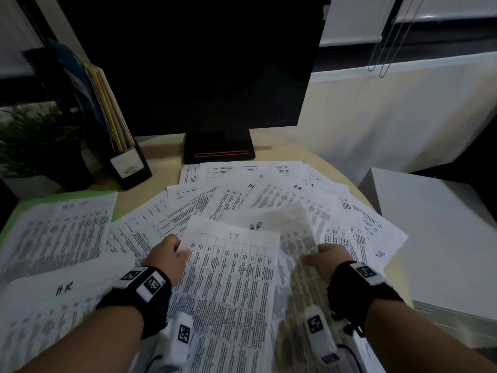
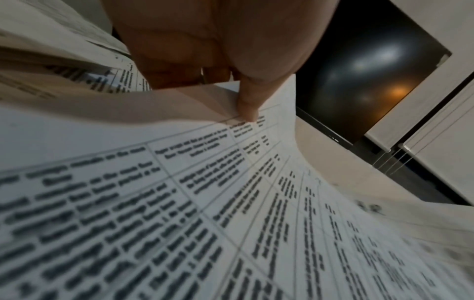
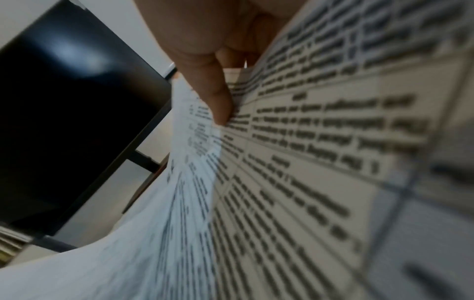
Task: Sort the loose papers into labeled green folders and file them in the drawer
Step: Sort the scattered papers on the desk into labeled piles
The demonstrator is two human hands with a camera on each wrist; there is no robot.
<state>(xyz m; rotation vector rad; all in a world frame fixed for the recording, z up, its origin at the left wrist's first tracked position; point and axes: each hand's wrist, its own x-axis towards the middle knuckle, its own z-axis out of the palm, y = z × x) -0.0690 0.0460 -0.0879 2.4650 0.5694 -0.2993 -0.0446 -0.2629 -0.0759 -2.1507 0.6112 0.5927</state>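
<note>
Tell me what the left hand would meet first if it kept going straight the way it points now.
Probably more paper. The left hand, pinching the table-printed sheet, points away over the spread loose papers. Beyond them stands the monitor base. Depth is unclear, so this is a guess.

We see bare table (image 1: 150, 149) at upper left — hemmed by the monitor (image 1: 188, 63), file holder (image 1: 126, 160) and spread papers (image 1: 269, 195).

Printed text on the papers (image 1: 231, 286) too blurred to read, left hand (image 1: 168, 255) fingers hidden under sheet
</note>
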